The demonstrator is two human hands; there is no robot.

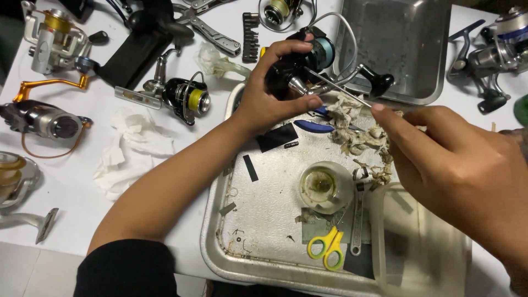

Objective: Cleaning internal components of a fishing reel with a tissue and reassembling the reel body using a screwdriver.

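We are seeing a white table (82, 198) carrying two metal trays (220, 242), scattered reels (187, 96), crumpled tissue (129, 148), pliers (206, 25), a bit strip (250, 36).

My left hand (269, 102) hides the black reel (300, 63) body; my right hand (467, 176) runs off-frame.

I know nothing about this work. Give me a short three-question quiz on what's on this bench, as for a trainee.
1. True or false: the left hand grips a black spinning reel.
2. The yellow-handled scissors lie: A) on the crumpled tissue, B) in the near metal tray, C) in the far steel pan.
3. What does the right hand pinch?

Key: 1 true. 2 B. 3 a thin metal rod pointing at the reel.
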